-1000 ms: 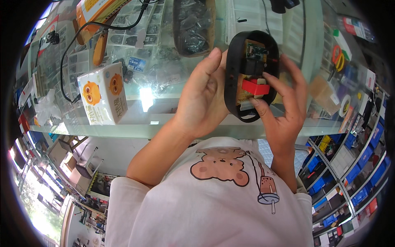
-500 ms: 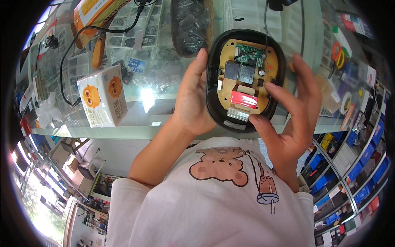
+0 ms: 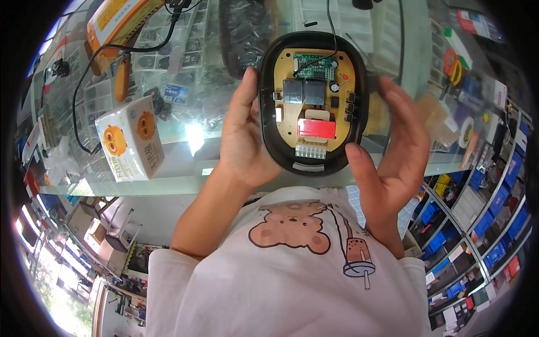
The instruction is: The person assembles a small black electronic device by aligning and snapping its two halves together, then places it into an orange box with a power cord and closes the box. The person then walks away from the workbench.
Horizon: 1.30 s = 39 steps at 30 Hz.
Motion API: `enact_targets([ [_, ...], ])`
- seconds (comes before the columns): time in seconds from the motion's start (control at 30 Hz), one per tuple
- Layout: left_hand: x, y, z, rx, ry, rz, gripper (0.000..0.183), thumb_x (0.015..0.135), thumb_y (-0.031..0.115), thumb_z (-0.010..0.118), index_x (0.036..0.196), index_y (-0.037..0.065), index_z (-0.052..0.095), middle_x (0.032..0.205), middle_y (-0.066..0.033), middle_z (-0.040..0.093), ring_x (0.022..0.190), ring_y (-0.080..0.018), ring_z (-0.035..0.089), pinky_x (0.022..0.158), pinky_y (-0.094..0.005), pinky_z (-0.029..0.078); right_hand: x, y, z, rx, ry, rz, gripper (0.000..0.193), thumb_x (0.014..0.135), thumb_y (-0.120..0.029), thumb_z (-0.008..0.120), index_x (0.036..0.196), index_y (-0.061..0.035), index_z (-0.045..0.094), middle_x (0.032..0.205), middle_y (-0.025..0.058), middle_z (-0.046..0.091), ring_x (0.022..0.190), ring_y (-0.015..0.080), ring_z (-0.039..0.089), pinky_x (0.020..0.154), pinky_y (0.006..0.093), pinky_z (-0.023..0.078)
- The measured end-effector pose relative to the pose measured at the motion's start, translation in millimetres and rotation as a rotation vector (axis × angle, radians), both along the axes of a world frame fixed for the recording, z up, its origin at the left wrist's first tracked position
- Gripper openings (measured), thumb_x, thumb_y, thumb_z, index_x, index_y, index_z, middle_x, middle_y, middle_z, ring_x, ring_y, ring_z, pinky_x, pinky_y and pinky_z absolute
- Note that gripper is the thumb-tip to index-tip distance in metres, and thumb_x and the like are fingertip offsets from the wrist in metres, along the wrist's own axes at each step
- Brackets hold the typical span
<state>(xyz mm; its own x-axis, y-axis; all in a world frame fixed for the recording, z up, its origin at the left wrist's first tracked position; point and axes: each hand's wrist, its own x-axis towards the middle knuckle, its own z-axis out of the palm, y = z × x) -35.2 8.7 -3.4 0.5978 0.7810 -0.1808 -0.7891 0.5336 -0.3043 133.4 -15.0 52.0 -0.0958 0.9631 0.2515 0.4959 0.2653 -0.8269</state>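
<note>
We hold an open black oval housing point(image 3: 312, 101) with its tan circuit board facing us, left hand point(image 3: 244, 137) closed on its edge, right hand point(image 3: 396, 151) cupping the other side, above the glass bench point(image 3: 185, 163). A white carton point(image 3: 130, 137) stands left; blue storage bins point(image 3: 494, 224) line the right.

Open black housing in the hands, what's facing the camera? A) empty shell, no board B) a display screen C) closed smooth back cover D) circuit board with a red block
D: the black oval housing, held between the left hand and right hand, shows a tan circuit board with a red block low on it.
</note>
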Motion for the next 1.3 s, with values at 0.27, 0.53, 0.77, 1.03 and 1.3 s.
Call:
enact_targets([
  [0.27,-1,-2,1,-0.062,0.069,0.001,0.067,0.092,0.057,0.035,0.135,0.006,0.042,0.131,-0.0181,0.049,0.117,-0.0351,0.051,0.099,-0.0499,0.041,0,0,1,-0.016,-0.019,-0.007,0.055,0.076,-0.005,0.069,0.123,0.0037,0.043,0.129,0.0259,0.045,0.124,0.0343,0.043,0.106,0.0437,0.030],
  [0.53,-1,-2,-2,0.015,0.099,-0.012,0.062,0.094,0.052,0.036,0.133,0.004,0.042,0.129,-0.0166,0.051,0.118,-0.0309,0.051,0.100,-0.0464,0.041,-2,-1,2,-0.042,-0.025,-0.027,0.046,0.072,-0.005,0.071,0.113,0.0011,0.052,0.131,0.0232,0.043,0.124,0.0330,0.042,0.104,0.0422,0.031],
  [0.77,2,0,5,0.144,0.348,-0.051,0.059,0.092,0.045,0.048,0.134,0.005,0.039,0.130,-0.0132,0.049,0.119,-0.0262,0.048,0.101,-0.0424,0.039,-5,-8,9,-0.013,-0.291,-0.124,0.039,0.065,-0.009,0.078,0.101,-0.0049,0.062,0.098,0.0093,0.055,0.089,0.0230,0.052,0.072,0.0315,0.042],
  [1.03,12,-4,13,0.295,0.811,-0.064,0.067,0.085,0.041,0.060,0.137,0.010,0.029,0.129,-0.0099,0.045,0.116,-0.0219,0.046,0.096,-0.0368,0.041,-18,1,-5,-0.110,-0.373,-0.095,0.041,0.063,-0.007,0.075,0.101,-0.0041,0.060,0.085,0.0075,0.058,0.068,0.0217,0.055,0.063,0.0319,0.043],
  [1.3,5,3,8,0.119,0.611,-0.140,0.061,0.090,0.049,0.049,0.132,0.006,0.041,0.126,-0.0114,0.053,0.112,-0.0225,0.054,0.096,-0.0373,0.044,-16,-5,7,-0.502,0.432,-0.220,0.035,0.070,0.006,0.066,0.104,0.0026,0.058,0.092,0.0062,0.061,0.069,0.0064,0.054,0.057,0.0204,0.044],
])
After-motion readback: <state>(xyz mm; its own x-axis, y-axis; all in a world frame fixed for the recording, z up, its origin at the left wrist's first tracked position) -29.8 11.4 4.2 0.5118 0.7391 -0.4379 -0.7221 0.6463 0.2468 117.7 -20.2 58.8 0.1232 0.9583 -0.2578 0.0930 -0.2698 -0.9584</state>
